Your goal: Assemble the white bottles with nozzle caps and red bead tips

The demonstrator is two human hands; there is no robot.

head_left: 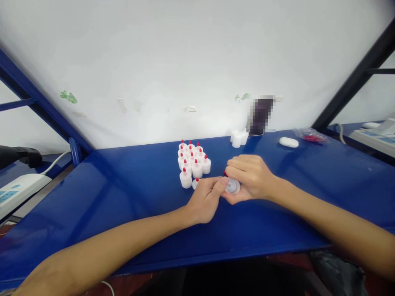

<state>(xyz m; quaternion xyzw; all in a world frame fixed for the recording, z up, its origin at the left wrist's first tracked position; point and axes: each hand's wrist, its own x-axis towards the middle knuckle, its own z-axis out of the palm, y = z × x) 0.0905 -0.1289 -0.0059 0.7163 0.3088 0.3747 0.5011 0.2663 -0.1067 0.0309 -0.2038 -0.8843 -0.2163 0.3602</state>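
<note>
My left hand (205,199) and my right hand (251,179) meet above the blue table. Between them is a translucent white nozzle lid (233,187), its round underside facing me. My left thumb presses on its edge, while my right fingers curl around it from the other side. A bit of a red tip (226,174) shows by my right fingers. Left of the hands stand rows of small white bottles (185,180) with red tips. Another white lid with a red tip (195,184) lies in front of them, partly covered by my left hand.
Several white bottles (237,139) without red tips stand at the wall. A pixelated phone-like object (261,116) leans beside them. Further right are a white oval case (289,142) and a plastic bag of red pieces (313,136). Blue table (123,181) has frame posts at both sides.
</note>
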